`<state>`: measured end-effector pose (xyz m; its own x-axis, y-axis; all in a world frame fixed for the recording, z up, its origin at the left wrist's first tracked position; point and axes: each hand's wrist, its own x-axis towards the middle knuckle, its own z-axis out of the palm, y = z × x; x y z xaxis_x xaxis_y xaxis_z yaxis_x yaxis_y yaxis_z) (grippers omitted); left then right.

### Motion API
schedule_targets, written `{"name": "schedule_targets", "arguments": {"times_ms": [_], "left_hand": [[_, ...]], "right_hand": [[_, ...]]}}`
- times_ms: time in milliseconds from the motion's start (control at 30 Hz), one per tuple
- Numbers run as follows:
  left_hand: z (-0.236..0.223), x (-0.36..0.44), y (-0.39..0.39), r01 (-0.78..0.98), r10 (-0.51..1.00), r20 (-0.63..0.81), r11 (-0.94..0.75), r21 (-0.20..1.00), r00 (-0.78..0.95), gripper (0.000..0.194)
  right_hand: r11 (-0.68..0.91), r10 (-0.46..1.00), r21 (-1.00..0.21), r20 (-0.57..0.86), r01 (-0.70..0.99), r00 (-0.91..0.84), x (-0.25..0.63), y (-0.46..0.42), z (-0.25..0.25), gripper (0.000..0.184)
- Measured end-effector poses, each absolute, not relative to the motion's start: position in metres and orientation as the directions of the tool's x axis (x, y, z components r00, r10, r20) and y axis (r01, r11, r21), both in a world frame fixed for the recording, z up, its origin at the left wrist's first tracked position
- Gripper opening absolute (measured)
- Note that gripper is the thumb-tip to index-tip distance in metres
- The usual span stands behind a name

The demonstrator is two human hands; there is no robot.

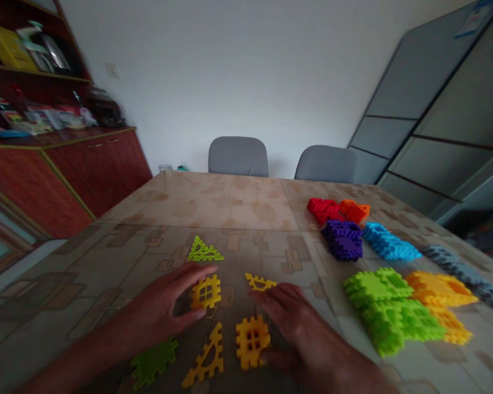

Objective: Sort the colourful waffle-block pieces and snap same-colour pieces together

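Observation:
My left hand (170, 298) curves around a yellow square window tile (206, 293), thumb at its near edge and fingers beyond its far edge, spread apart. Whether they touch it, I cannot tell. My right hand (290, 317) is also spread. Its fingertips are by a yellow triangular tile (259, 283), which they partly cover, and its thumb is at the right edge of a deeper yellow square window tile (252, 340). Between the hands, nearer me, lies another yellow triangular tile (209, 355). A green tile (154, 361) lies partly under my left forearm. Farther off is a lime triangular tile (204, 251).
At the right stand piles of interlocking tiles: red (322, 208), orange (354, 210), purple (344, 241), blue (390, 242), grey (464, 273), lime (388, 306) and yellow (441, 290). Two grey chairs (238, 156) are behind the patterned table (230, 200). A red-brown cabinet (94, 169) is at the left.

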<state>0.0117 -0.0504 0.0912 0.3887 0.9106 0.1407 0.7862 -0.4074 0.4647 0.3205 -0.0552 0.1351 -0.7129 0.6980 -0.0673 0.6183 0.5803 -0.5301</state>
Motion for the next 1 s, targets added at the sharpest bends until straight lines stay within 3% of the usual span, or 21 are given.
{"name": "schedule_targets", "arguments": {"times_ms": [100,233,400,533,767,1000], "left_hand": [[0.094,0.025,-0.060,0.779,0.920,0.128,-0.384,0.495,0.372,0.065],[0.100,0.033,-0.065,0.769,0.929,0.128,-0.360,0.528,0.346,0.066],[0.102,0.030,-0.060,0.755,0.941,0.196,-0.339,0.561,0.277,0.059],[0.101,0.039,-0.067,0.745,0.942,0.189,-0.335,0.577,0.276,0.063],[0.099,0.078,-0.082,0.753,0.931,0.089,-0.340,0.563,0.354,0.081],[0.093,0.101,-0.086,0.776,0.896,0.073,-0.419,0.471,0.439,0.083]], "right_hand": [[0.545,0.727,-0.530,-0.088,0.650,-0.681,0.325,-0.056,0.137,0.078],[0.512,0.706,-0.560,-0.158,0.652,-0.690,0.321,-0.060,0.126,0.102],[0.479,0.690,-0.619,-0.173,0.623,-0.702,0.316,-0.059,0.110,0.096],[0.467,0.700,-0.631,-0.165,0.620,-0.695,0.322,-0.056,0.115,0.104],[0.424,0.807,-0.625,-0.068,0.656,-0.586,0.340,-0.050,0.131,0.070],[0.471,0.823,-0.591,0.028,0.655,-0.567,0.344,-0.048,0.125,0.057]]}}
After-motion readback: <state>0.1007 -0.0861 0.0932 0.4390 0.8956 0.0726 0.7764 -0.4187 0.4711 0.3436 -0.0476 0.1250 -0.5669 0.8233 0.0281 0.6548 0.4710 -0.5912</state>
